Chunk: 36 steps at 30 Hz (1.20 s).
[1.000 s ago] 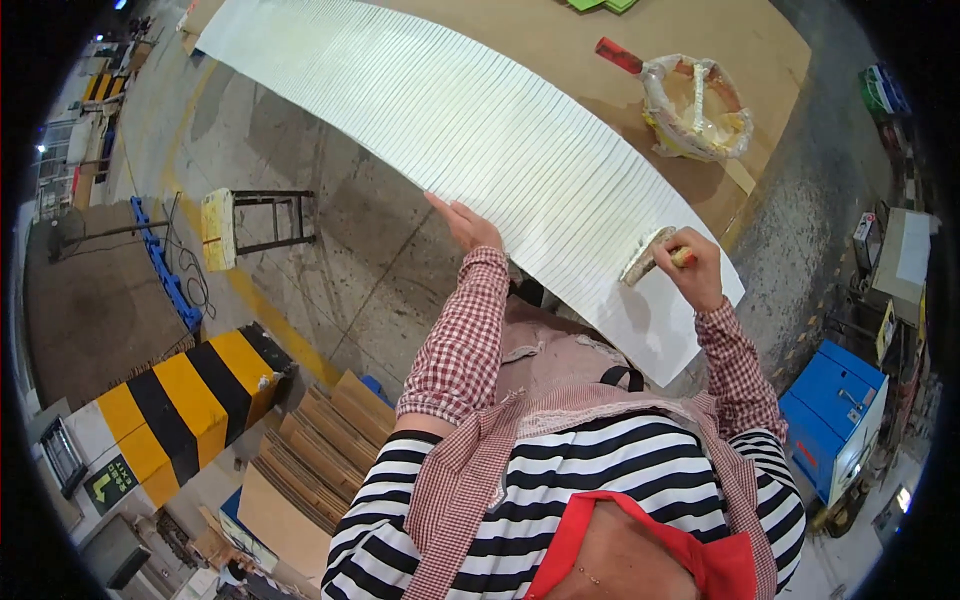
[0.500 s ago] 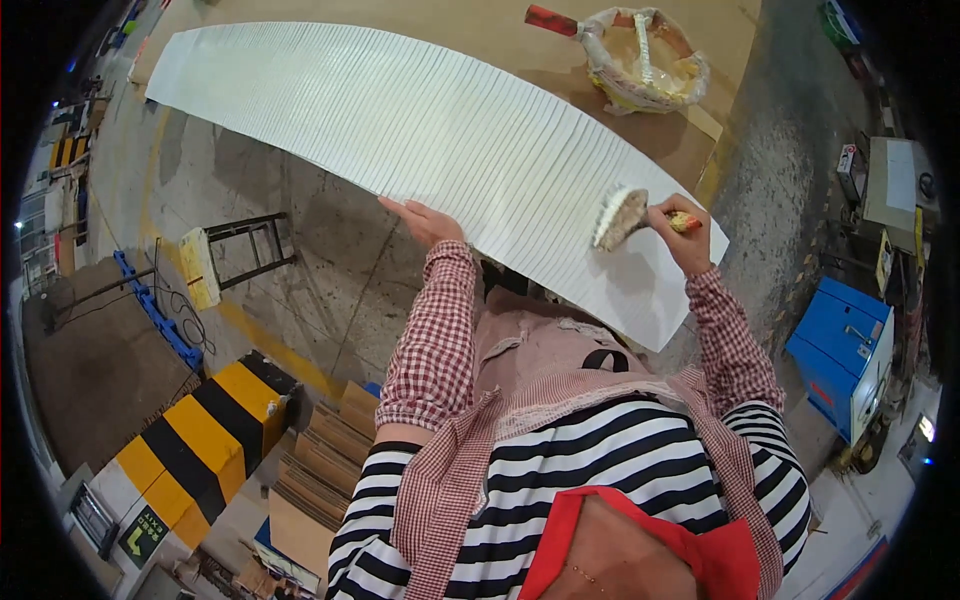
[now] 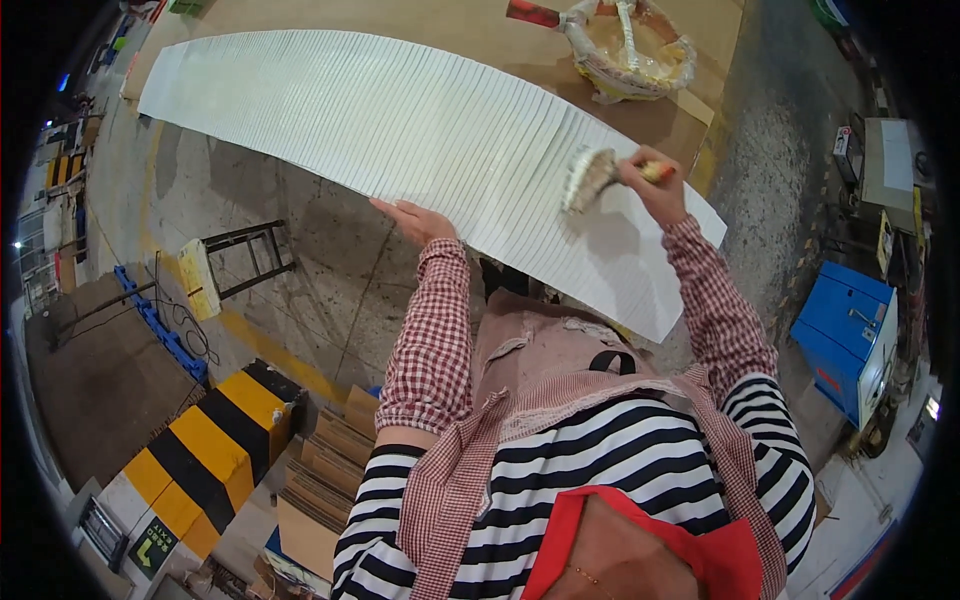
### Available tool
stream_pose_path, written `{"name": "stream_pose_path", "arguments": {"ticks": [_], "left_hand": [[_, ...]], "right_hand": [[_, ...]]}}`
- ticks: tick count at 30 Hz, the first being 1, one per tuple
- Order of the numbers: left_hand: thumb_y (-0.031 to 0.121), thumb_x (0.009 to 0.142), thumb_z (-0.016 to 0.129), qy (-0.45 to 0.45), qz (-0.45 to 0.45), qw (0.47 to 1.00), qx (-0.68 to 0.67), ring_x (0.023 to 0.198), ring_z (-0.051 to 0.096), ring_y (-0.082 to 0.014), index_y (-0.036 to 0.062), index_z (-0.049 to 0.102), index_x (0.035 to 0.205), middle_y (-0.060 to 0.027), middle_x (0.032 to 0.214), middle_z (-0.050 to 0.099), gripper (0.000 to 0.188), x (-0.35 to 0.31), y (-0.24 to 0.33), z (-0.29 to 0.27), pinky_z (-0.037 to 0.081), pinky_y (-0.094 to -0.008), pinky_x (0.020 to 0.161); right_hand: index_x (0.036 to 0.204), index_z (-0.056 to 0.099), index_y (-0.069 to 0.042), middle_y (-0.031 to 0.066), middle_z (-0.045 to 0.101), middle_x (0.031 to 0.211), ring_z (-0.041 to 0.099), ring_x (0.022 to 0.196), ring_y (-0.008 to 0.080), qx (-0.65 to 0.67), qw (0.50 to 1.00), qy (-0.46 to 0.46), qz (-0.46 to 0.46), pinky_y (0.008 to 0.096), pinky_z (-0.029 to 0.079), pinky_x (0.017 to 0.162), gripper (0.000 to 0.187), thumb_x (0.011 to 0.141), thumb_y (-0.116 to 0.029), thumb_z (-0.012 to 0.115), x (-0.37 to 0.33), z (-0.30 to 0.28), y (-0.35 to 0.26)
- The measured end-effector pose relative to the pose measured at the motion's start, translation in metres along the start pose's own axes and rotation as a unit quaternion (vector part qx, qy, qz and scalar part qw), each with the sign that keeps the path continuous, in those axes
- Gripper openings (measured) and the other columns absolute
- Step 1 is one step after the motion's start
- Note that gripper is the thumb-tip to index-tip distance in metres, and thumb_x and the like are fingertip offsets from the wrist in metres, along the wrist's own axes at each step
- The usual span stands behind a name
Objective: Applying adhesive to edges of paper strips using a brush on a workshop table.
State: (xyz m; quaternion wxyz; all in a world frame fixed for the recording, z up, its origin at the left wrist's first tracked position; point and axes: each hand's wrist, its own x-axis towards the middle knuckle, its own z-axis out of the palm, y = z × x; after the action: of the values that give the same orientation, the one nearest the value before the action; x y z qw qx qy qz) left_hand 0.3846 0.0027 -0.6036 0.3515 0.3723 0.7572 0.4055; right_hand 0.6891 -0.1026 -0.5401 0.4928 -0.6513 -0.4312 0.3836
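Note:
A long fan of overlapping white strips (image 3: pixel 330 110), perhaps paper or card, stretches from the far left to the right in front of me. My right hand (image 3: pixel 658 190) is closed round the handle of a broad brush (image 3: pixel 588 180), whose whitish bristles are over the fan's right part. Whether the bristles touch the strips, I cannot tell. At the fan's near edge, my left hand (image 3: pixel 418 222) rests with its fingers stretched out and holds nothing.
Beyond the fan, a plastic-lined bowl (image 3: pixel 615 85) of pale paste stands on a brown board (image 3: pixel 480 25); a red handle (image 3: pixel 532 13) juts out beside it. Lower left are a black-and-yellow striped block (image 3: pixel 215 435) and stacked cardboard (image 3: pixel 325 475). A blue cabinet (image 3: pixel 845 320) stands right.
My right hand has moved the brush left and away from me over the strips. My left hand has stayed at the near edge. The whole view has shifted slightly.

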Motion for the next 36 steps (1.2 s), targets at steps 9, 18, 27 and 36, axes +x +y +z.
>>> {"name": "stream_pose_path", "arguments": {"ticks": [9,18,27,36], "left_hand": [[0.03,0.103,0.019,0.037,0.008,0.998,-0.052,0.141,0.014,-0.0367,0.0044,-0.005,0.148,-0.0239,0.153,0.005,0.057,-0.016,-0.035,-0.005,0.019,-0.0431,0.117],[0.035,0.102,0.02,-0.008,0.043,0.997,-0.062,0.141,0.017,-0.0359,-0.0011,0.003,0.147,-0.0251,0.152,0.01,0.06,-0.113,-0.067,0.018,0.021,-0.043,0.116],[0.033,0.102,0.019,-0.009,0.035,0.997,-0.069,0.139,0.021,-0.0377,0.0018,0.003,0.148,-0.0262,0.151,0.013,0.058,-0.124,-0.053,0.021,0.024,-0.0436,0.115],[0.033,0.102,0.017,0.02,0.051,0.997,-0.045,0.141,0.014,-0.0359,-0.0001,0.001,0.147,-0.0256,0.152,0.008,0.058,-0.117,-0.063,0.021,0.019,-0.0441,0.117]], "right_hand": [[0.1,0.062,-0.001,0.0108,0.065,0.101,0.062,0.075,0.0135,0.258,0.961,0.076,0.062,0.0274,0.053,0.069,0.024,0.096,-0.024,0.054,-0.05,-0.06,-0.051],[0.105,0.061,0.0,0.0084,0.067,0.098,0.061,0.075,0.0112,0.257,0.966,0.03,0.005,0.0244,0.051,0.071,0.032,0.095,-0.03,0.057,-0.018,-0.041,-0.055],[0.087,0.066,-0.002,0.0003,0.064,0.083,0.058,0.077,0.0059,0.119,0.984,-0.105,-0.076,0.021,0.047,0.062,0.014,0.09,-0.015,0.063,0.045,0.043,-0.027],[0.076,0.063,-0.001,-0.0034,0.058,0.069,0.052,0.064,0.0033,-0.041,0.996,-0.056,-0.051,0.0195,0.042,0.057,0.019,0.082,-0.017,0.072,-0.017,-0.022,0.005]]}}
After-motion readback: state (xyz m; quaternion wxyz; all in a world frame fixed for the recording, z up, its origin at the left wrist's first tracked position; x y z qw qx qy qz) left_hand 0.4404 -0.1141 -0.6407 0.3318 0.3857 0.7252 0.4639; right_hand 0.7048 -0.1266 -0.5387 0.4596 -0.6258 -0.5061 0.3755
